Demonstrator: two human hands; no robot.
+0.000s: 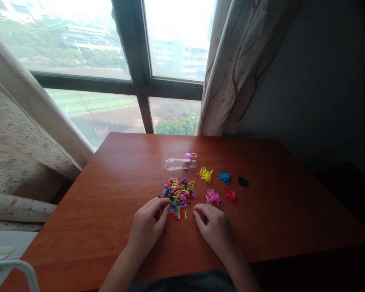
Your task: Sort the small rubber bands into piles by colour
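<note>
A mixed pile of small coloured loops [178, 190], which look like elastic bands, lies on the table in front of me. At its lower left edge is my left hand [147, 223], thumb and forefinger closed together at the loops; what they hold, if anything, is hidden. My right hand [214, 225] rests to the right of the pile, thumb and forefinger pinched, with their grip too small to make out. A single yellow loop [185, 214] lies between the hands. Just beyond the right hand are a pink heap [213, 197] and a red heap [230, 196] of loops.
Farther back sit a yellow heap [205, 174], a blue heap [224, 177] and a black heap [243, 181]. A clear bottle [179, 164] lies on its side, with a pink looped piece [190, 155] behind it. The wooden table [109, 194] meets a window and curtains.
</note>
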